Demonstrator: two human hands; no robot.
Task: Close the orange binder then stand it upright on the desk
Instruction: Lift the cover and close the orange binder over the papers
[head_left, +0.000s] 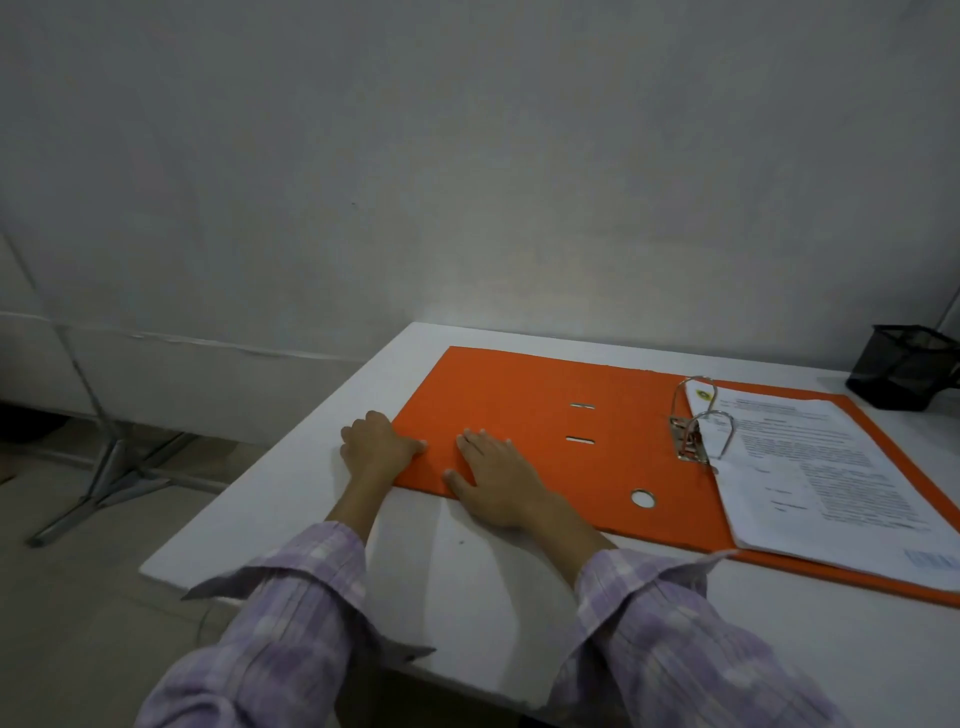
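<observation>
The orange binder (524, 415) lies open and flat on the white desk (467, 571). Its metal ring mechanism (696, 431) stands in the middle, with a stack of printed papers (821, 478) on the right half. My left hand (376, 447) curls over the left edge of the open cover, thumb on top and fingers hidden beneath the edge. My right hand (493, 480) rests flat on the cover near its front left corner, fingers spread. The cover still lies flat against the desk.
A black mesh pen holder (906, 366) stands at the desk's back right. A grey wall rises just behind the desk. To the left, beyond the desk edge, a metal stand leg (109, 478) rests on the floor.
</observation>
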